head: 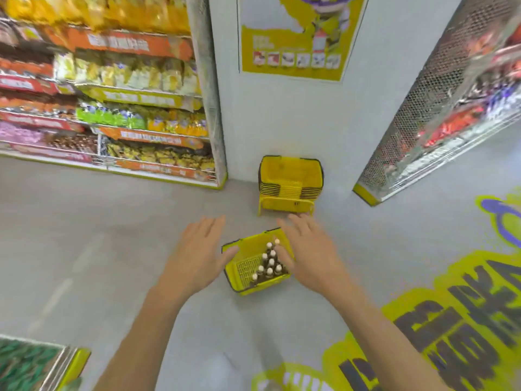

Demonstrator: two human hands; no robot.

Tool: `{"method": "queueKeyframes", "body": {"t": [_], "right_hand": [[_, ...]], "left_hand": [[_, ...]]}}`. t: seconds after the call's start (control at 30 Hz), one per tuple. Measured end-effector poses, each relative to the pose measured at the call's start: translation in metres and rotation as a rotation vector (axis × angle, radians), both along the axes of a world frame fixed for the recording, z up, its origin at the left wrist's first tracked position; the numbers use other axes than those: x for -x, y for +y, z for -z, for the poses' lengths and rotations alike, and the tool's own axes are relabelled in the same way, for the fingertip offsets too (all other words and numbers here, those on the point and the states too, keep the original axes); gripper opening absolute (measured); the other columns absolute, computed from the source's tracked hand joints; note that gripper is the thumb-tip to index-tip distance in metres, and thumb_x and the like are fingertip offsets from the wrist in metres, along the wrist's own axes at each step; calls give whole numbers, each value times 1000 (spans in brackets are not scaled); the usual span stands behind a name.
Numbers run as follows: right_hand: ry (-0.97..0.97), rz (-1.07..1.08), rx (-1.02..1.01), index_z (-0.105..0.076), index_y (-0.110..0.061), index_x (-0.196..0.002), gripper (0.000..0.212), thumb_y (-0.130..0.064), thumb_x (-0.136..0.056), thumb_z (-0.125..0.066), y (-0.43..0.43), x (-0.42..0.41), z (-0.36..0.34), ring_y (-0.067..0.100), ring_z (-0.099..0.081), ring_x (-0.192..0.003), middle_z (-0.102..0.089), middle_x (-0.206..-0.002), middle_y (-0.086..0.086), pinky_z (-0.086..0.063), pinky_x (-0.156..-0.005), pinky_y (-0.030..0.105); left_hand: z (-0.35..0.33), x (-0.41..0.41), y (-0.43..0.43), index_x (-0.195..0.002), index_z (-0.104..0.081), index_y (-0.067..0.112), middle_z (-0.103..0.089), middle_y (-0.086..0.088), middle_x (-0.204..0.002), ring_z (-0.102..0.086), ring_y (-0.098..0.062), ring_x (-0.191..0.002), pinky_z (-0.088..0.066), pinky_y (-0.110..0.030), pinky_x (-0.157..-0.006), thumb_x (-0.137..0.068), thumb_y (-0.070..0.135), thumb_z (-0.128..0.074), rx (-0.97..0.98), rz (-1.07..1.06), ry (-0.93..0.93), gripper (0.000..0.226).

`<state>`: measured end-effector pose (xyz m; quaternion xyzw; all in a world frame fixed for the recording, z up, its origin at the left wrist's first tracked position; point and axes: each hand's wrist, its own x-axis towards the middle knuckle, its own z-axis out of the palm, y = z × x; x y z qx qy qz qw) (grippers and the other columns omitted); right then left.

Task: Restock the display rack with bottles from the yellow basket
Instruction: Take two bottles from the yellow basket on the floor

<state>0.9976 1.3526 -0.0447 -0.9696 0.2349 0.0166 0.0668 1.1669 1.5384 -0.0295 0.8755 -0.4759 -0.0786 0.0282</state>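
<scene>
A yellow basket [238, 266] stands on the grey floor below me. Several dark bottles with white caps [268, 263] stand upright in its right half. My left hand [198, 255] hovers over the basket's left rim, fingers spread, holding nothing. My right hand [307, 249] hovers over the right rim beside the bottles, also spread and empty. A display rack [112, 94] full of snack packets fills the upper left.
A stack of empty yellow baskets [290, 179] sits on a stand against the white wall straight ahead. A second rack [451, 103] with a mesh side panel stands at the right. Yellow floor graphics [451, 320] cover the lower right. Another shelf corner [36, 362] shows at bottom left.
</scene>
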Motion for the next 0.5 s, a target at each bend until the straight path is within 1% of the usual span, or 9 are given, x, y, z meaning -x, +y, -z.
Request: {"method": "queueKeyframes", "body": {"t": [0.07,0.13,0.2,0.27,0.33,0.43,0.5], "right_hand": [[1,-1,-35,-38,-19,-159,62,-50,-106,-39,-18,9,15,32,-32,-153,-39,-163,7,-24,-126,43],[-3,11,-78,-44,-17,-156,60,-49,-105,-46,-33,8,25,34,-37,-151,-44,-161,8,-28,-125,44],[-12,25,-133,-47,-17,-154,57,-45,-105,-52,-52,1,34,36,-38,-152,-45,-161,9,-32,-124,46],[19,15,-135,-43,-22,-156,57,-46,-105,-50,-73,-16,42,34,-32,-155,-41,-163,6,-30,-124,44],[39,-4,-130,-41,-24,-157,56,-47,-106,-48,-92,-39,51,31,-31,-156,-39,-163,3,-31,-125,43],[68,-41,-150,-41,-21,-156,58,-48,-105,-48,-117,-76,71,29,-34,-152,-41,-162,3,-35,-122,41],[118,-86,-162,-37,-20,-159,61,-48,-106,-46,-133,-98,92,27,-33,-153,-38,-163,2,-34,-122,40]], "left_hand": [[16,2,-16,-163,-26,12,-35,-6,-166,-31,-25,-155,-26,-39,-125,-102,65,-38,-29,22,60,81],[28,-2,-33,-161,-31,11,-40,-6,-163,-36,-25,-151,-28,-38,-123,-96,73,-25,-33,44,111,90],[40,-12,-49,-159,-36,12,-44,-4,-159,-41,-24,-146,-31,-36,-120,-88,76,-14,-14,41,137,98],[52,-26,-64,-157,-40,12,-47,-3,-156,-43,-25,-145,-33,-37,-119,-85,76,-11,13,14,169,100],[66,-44,-77,-156,-40,12,-47,-2,-155,-42,-24,-145,-32,-36,-120,-86,75,-11,22,-24,203,99],[92,-71,-96,-156,-39,15,-47,-1,-153,-42,-23,-144,-33,-37,-119,-87,74,-10,32,-109,256,95],[111,-86,-106,-158,-35,19,-45,1,-154,-41,-21,-145,-31,-36,-119,-87,77,-4,-7,-156,265,97]]}}
